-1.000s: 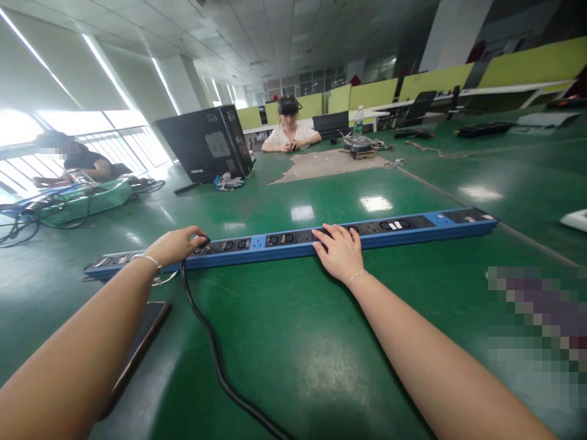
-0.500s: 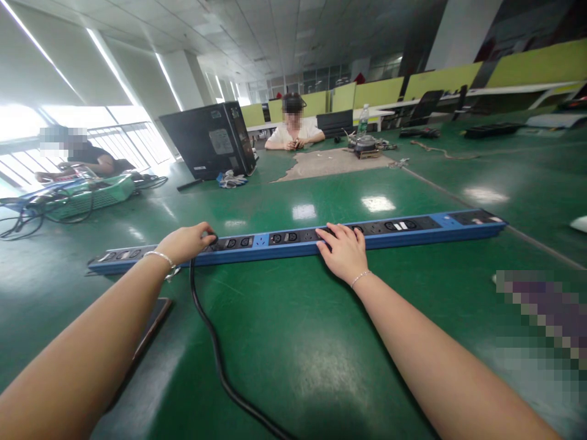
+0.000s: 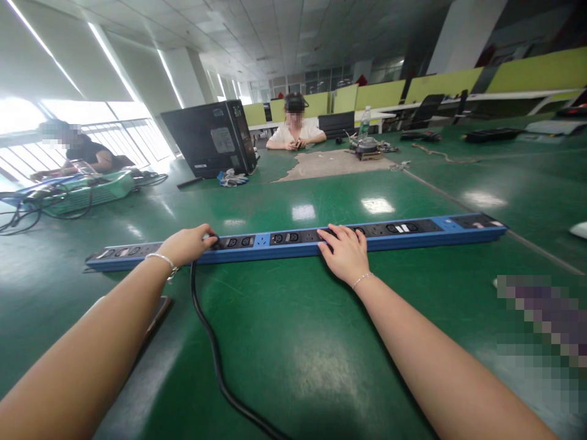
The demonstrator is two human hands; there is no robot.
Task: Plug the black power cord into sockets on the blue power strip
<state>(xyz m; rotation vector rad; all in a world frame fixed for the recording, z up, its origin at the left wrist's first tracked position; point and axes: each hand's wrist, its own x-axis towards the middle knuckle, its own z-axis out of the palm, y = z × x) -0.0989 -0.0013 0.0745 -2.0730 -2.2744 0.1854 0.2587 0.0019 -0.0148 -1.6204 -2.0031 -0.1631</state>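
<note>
A long blue power strip (image 3: 247, 256) with black socket panels lies across the green table in front of me. My left hand (image 3: 187, 245) is closed on a black plug (image 3: 211, 240) at a socket left of the strip's middle. Fingers partly hide the plug, so how deep it sits I cannot tell. From there a black power cord (image 3: 214, 357) hangs over the strip's near side and curves toward me across the table. Right of the middle, my right hand (image 3: 345, 252) rests on top of the strip, fingers spread and grasping nothing.
Beneath my left forearm lies a flat dark-edged object (image 3: 158, 315), partly covered. Farther back are a black computer case (image 3: 206, 139), gloves (image 3: 232, 178), a green basket (image 3: 101, 194) with cables, and a bottle (image 3: 364, 122). Two people sit across the table.
My left forearm has shifted slightly, covering more of the flat object beneath it. Both hands stay at the same places on the strip.
</note>
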